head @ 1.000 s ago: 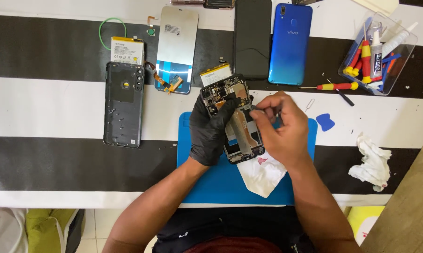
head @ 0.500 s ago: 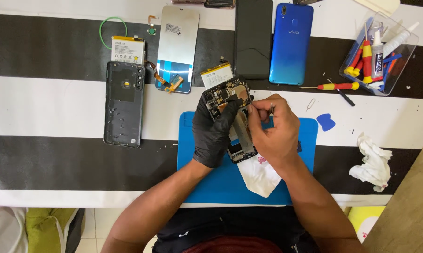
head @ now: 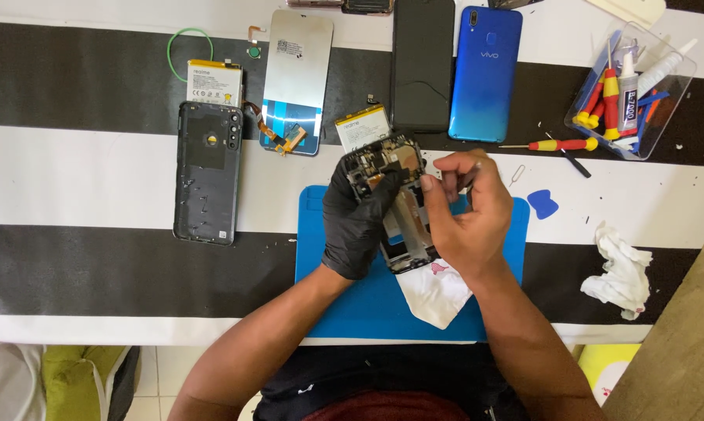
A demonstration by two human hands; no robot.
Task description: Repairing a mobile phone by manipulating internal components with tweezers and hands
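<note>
My left hand (head: 357,217), in a black glove, grips an opened phone frame (head: 402,222) from its left side, holding it tilted above a blue work mat (head: 500,257). The frame's circuit board end points away from me. My bare right hand (head: 462,212) hovers over the frame's right side, fingers pinched on a thin metal tool; its tip is hidden behind my fingers. A white cloth (head: 434,288) lies on the mat under the frame. A small battery (head: 361,127) rests just beyond the frame.
On the black-and-white striped table: a black back cover (head: 206,173), another battery (head: 214,83), a display panel with flex cable (head: 296,78), a black phone (head: 422,62), a blue phone (head: 485,72), a clear tray of screwdrivers and glue (head: 636,90), a red screwdriver (head: 558,145), a blue pick (head: 543,204), crumpled tissue (head: 621,269).
My right hand has shifted from the frame's middle up toward its upper right edge, lifting slightly. My left hand keeps its grip on the frame, which has tilted a little.
</note>
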